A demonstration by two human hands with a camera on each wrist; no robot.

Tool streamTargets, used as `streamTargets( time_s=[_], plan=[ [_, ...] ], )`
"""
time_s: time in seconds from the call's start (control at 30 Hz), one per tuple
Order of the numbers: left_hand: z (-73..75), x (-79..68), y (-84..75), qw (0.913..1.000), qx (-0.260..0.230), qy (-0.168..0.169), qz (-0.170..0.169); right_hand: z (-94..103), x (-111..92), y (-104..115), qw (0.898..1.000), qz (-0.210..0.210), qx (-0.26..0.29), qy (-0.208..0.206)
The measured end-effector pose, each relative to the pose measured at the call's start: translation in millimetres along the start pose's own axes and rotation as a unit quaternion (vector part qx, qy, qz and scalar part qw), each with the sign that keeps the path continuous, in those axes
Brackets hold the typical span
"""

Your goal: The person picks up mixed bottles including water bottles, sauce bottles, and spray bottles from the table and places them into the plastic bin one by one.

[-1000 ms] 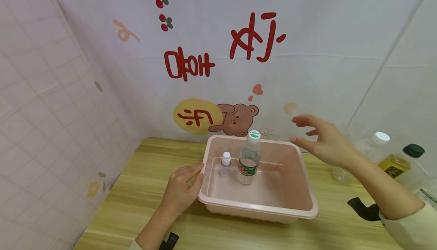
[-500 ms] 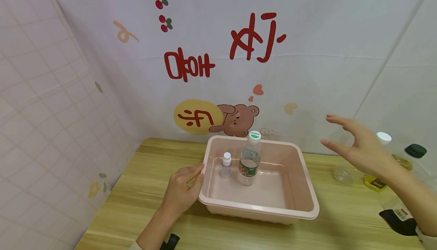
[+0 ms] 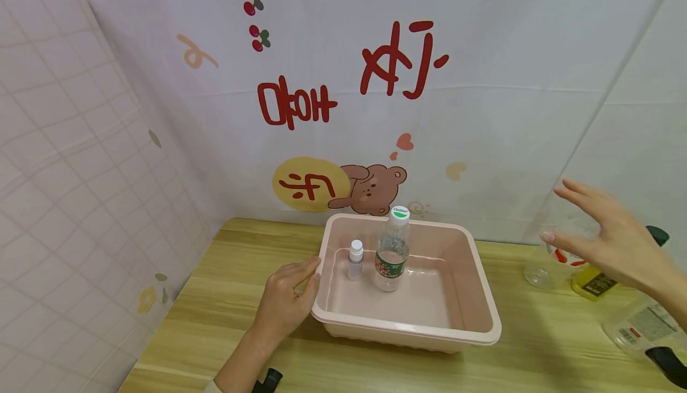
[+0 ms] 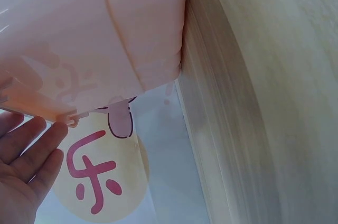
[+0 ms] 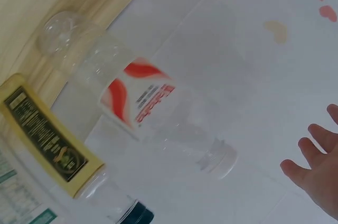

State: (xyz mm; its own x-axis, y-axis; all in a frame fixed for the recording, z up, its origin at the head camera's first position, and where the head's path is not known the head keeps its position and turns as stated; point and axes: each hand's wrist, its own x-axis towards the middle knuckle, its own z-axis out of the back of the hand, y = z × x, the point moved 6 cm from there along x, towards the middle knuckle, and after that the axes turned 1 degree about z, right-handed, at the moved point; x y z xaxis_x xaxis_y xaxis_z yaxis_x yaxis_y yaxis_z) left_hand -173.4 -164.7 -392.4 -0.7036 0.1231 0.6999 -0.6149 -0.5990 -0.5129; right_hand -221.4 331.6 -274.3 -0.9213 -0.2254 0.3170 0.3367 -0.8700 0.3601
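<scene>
We have the pink plastic basin (image 3: 461, 315) on the wooden table (image 3: 225, 315). Two items stand upright inside it: a clear water bottle with a white cap (image 3: 392, 256) and, just to its left, a small white-capped vial (image 3: 354, 259). We judge these two as already placed.

Three bottles remain on the table to the right, well apart from the basin: a clear bottle with a red-and-white label (image 5: 142, 105), a yellow oil bottle with a dark cap (image 3: 590, 279), and a third bottle (image 3: 638, 324) at the frame edge.

Our left hand (image 3: 284, 303) rests flat-fingered against the basin's left wall, gripping nothing. Our right hand (image 3: 617, 244) hovers spread and empty over the red-labelled bottle, not touching it.

No label text is legible. The wall cloth (image 3: 376, 83) carries red characters and a cartoon bear (image 3: 370, 187); we cannot read them reliably.
</scene>
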Motion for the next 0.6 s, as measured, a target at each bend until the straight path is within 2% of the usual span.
streamTargets(
  time_s=[0.37, 0.6],
  plan=[
    [-1.1, -0.5, 0.1, 1.0, 0.0, 0.003, 0.003, 4.8, -3, -43, 0.999, -0.037, -0.028, -0.004],
    [-0.8, -1.0, 0.8, 1.0, -0.002, 0.0, 0.003, 6.7, -5, -63, 0.995, -0.098, -0.026, 0.007]
  ],
)
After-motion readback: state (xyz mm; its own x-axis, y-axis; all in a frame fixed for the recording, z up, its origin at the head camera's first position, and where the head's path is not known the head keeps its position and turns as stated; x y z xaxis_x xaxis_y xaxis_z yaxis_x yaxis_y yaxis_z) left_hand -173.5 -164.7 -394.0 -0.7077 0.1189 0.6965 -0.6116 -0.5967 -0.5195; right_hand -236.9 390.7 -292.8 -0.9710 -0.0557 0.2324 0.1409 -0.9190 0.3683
